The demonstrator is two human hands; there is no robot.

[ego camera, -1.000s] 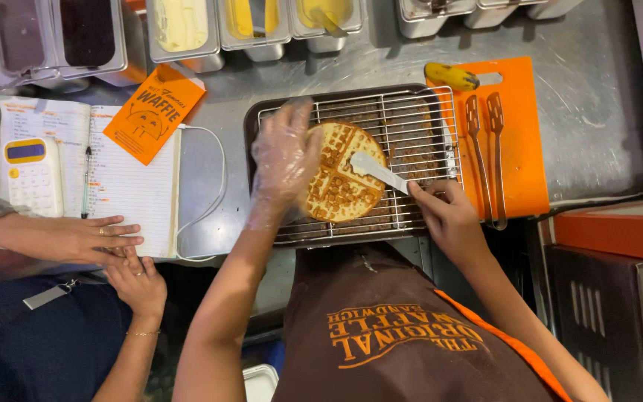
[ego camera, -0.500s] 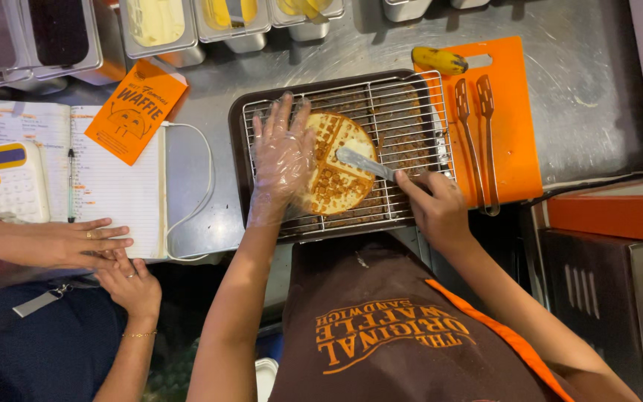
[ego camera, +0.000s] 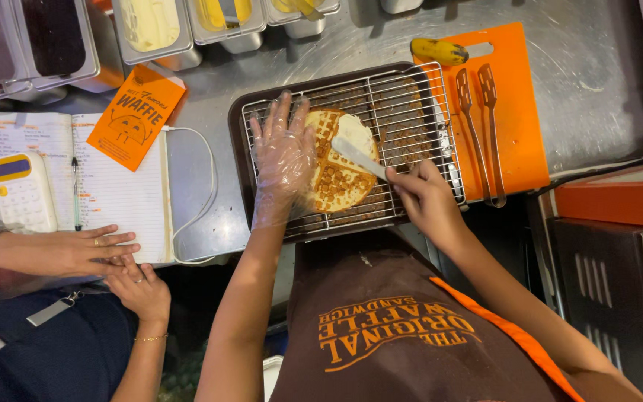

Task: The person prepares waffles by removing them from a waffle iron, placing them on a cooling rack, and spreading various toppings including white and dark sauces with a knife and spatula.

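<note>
Since the earlier frame, the flat metal spreader [ego camera: 359, 158], gripped by the right hand [ego camera: 424, 199], has been drawn toward 4 o'clock across the round golden waffle [ego camera: 336, 167]. The waffle is pinned by the gloved left hand [ego camera: 283, 152], fingers spread. Tearing is judged possible under heavy pressure.

a food stall kitchen: steel counter [ego camera: 582, 82], topping tubs [ego camera: 150, 26], wire rack [ego camera: 411, 97].

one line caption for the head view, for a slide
Gloved left hand steadies a waffle on a wire rack while the right hand spreads with a knife.
</note>
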